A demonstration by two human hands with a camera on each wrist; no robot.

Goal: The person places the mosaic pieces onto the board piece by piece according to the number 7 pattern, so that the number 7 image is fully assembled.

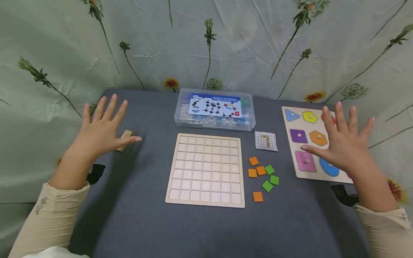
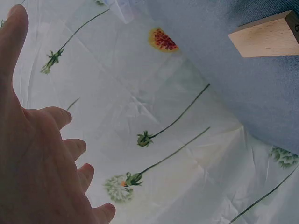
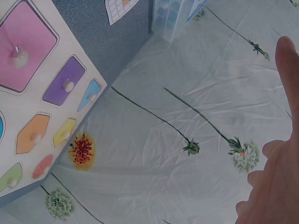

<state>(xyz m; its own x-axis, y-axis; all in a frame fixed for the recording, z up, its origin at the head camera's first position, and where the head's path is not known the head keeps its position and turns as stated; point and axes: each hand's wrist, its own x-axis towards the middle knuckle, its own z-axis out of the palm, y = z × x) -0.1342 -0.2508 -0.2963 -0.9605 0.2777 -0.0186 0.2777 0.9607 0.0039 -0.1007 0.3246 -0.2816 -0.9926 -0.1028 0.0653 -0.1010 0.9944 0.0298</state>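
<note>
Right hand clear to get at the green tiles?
Likely yes: the right hand is empty and open, and the green tiles lie loose and uncovered beside the grid board. Nothing tall stands between.

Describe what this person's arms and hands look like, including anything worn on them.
The left hand and right hand are bare, with no gloves or rings showing. Both the left sleeve and right sleeve are beige; the left one bears a small dark marking, too small to read. A black piece shows beside each wrist.
</note>
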